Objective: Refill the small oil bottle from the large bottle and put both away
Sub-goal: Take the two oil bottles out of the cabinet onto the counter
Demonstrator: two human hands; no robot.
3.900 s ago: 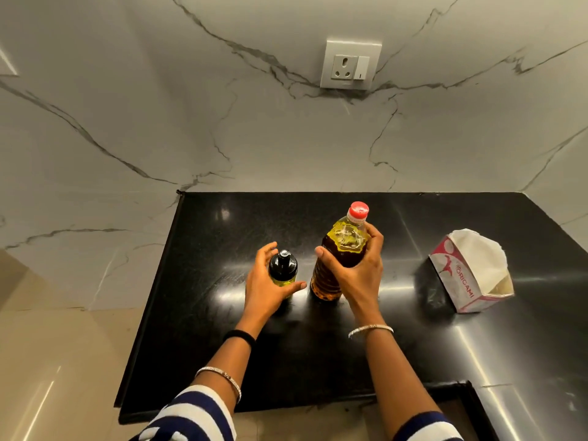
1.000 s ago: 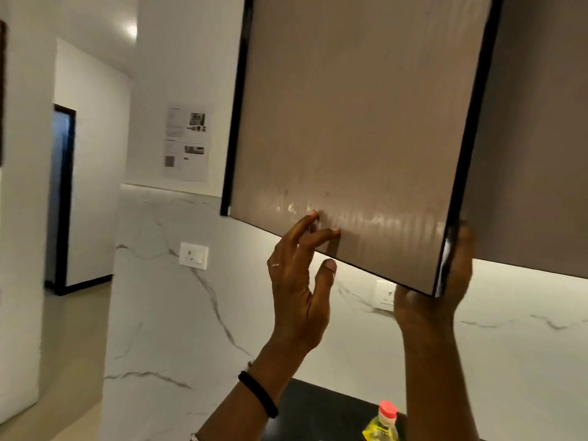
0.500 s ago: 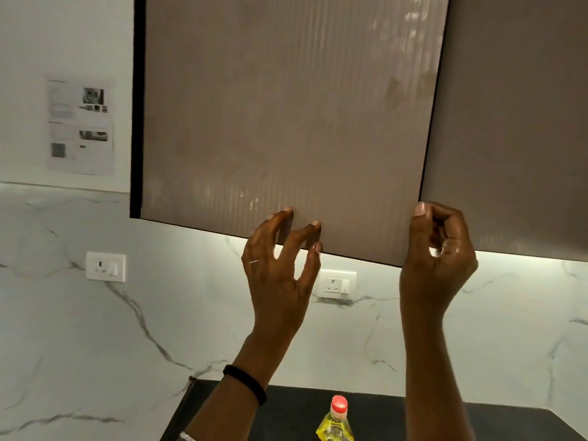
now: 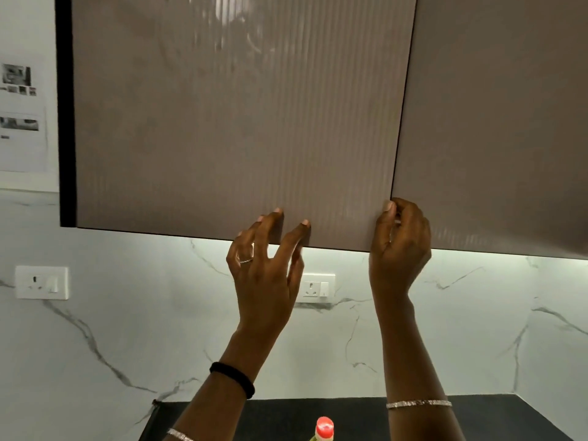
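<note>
— Hands?
— Both of yours are up at the cabinet door (image 4: 235,122), apart from each other. Your left hand (image 4: 264,275) is spread, its fingertips (image 4: 275,219) on the door face just above the lower edge; it holds nothing. Your right hand (image 4: 399,246) sits at the door's lower right corner, fingers curled, thumb tip on the seam with the neighbouring door (image 4: 502,122). Whether it pinches that edge or only rests against it, you cannot tell from here.

— Door open or shut?
— It reads flush with its neighbour, or very nearly. No view inside.

— Bottles?
— The large bottle (image 4: 324,428) stands on the counter (image 4: 496,418) below your arms, in from the counter's left edge, red cap on. Only the cap and a sliver of yellow shoulder show. The small oil bottle is out of view, so its place is unknown.

— How far along?
— Judgement only. The cap being on suggests the pouring is done, though you can't check the small bottle's level. Putting away is not finished: the large bottle is out on the counter. If this cupboard is where they go, what's left for you is to get the door open, lift the large bottle in, account for the small one and close up.
</note>
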